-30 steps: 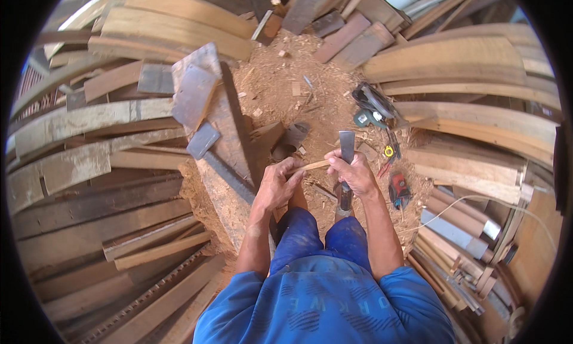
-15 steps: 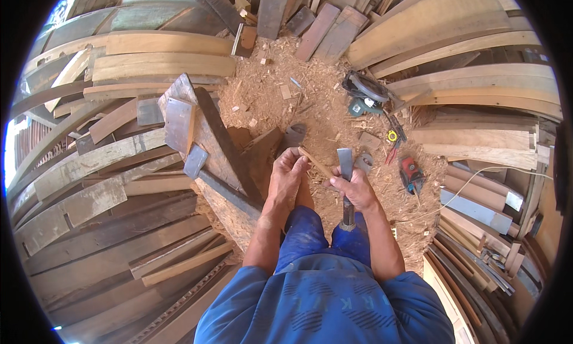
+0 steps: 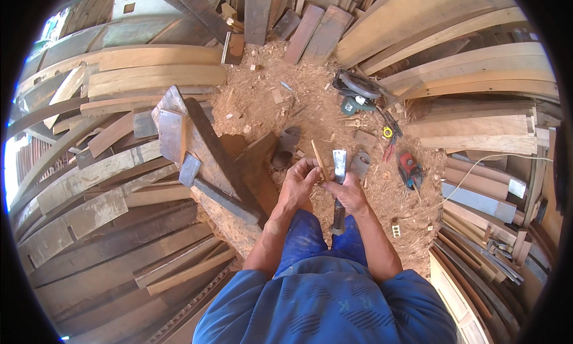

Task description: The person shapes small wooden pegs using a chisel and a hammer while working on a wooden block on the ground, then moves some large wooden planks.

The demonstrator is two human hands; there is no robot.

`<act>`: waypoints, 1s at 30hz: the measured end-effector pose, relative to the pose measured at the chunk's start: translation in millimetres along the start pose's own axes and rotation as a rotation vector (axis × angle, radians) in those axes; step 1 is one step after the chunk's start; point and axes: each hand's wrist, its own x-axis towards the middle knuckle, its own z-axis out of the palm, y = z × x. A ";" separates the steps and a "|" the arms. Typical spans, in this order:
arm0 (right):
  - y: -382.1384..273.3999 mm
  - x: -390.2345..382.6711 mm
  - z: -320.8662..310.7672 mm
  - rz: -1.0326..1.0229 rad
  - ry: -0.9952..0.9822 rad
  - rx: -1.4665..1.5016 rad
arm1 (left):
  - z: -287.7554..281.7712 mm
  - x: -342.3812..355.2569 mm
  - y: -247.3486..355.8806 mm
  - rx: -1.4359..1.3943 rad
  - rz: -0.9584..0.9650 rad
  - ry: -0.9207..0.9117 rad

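My left hand [image 3: 301,184] pinches a thin wooden stick [image 3: 318,156], which stands tilted upward. My right hand [image 3: 347,196] is closed on a wide steel chisel [image 3: 339,163], blade up and dark handle hanging below, with its thumb at the lower end of the stick. Both hands meet over my blue-clad thighs. To the left, a worn timber bench [image 3: 215,147] carries a flat grey-brown piece [image 3: 172,135] and a tool with a square grey head [image 3: 190,169] and long dark shaft.
Wood shavings [image 3: 271,75] cover the floor. At the right lie a green power saw [image 3: 357,103], a yellow tape measure [image 3: 387,132], a red power tool [image 3: 409,171], a pale cord and an extension socket [image 3: 395,230]. Stacked boards [image 3: 465,129] surround me.
The stick has turned from nearly level to steeply upright. My hands have come closer together, with the chisel still in my right hand. The view has shifted a little.
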 end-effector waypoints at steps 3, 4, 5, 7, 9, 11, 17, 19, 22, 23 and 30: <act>0.8 -2.5 -1.4 0.009 0.005 0.095 | 1.3 5.8 -18.6 -0.017 0.057 0.008; 7.2 -0.9 -1.4 0.004 0.016 0.178 | 4.3 2.0 -8.2 0.137 0.053 0.065; 16.2 2.3 -2.9 -0.007 0.022 0.259 | 5.6 -4.4 -0.8 0.237 0.089 0.130; 34.9 8.1 -14.1 0.219 0.126 0.350 | -0.1 -15.6 13.5 0.523 0.203 0.300; 80.1 20.6 -35.6 0.280 0.224 0.461 | -46.2 -14.9 -3.2 1.127 0.683 0.497; 119.7 39.6 -68.4 0.369 0.358 0.492 | -70.5 -40.1 3.1 1.344 0.599 0.824; 98.1 69.3 -191.6 0.203 0.834 0.119 | -168.2 -78.6 -55.7 1.360 -0.479 1.154; 86.4 81.5 -233.9 -0.025 0.989 -0.100 | -199.2 -84.3 -93.3 1.297 0.074 1.103; 75.5 91.8 -256.6 0.097 0.870 -0.298 | -181.9 -89.9 -85.7 1.227 0.099 1.143; 64.5 87.6 -246.5 0.042 0.785 -0.174 | -182.9 -101.6 -87.4 1.210 0.172 1.166; 108.8 82.1 -134.8 0.110 0.327 0.037 | -192.0 -76.6 -78.9 1.223 0.081 1.244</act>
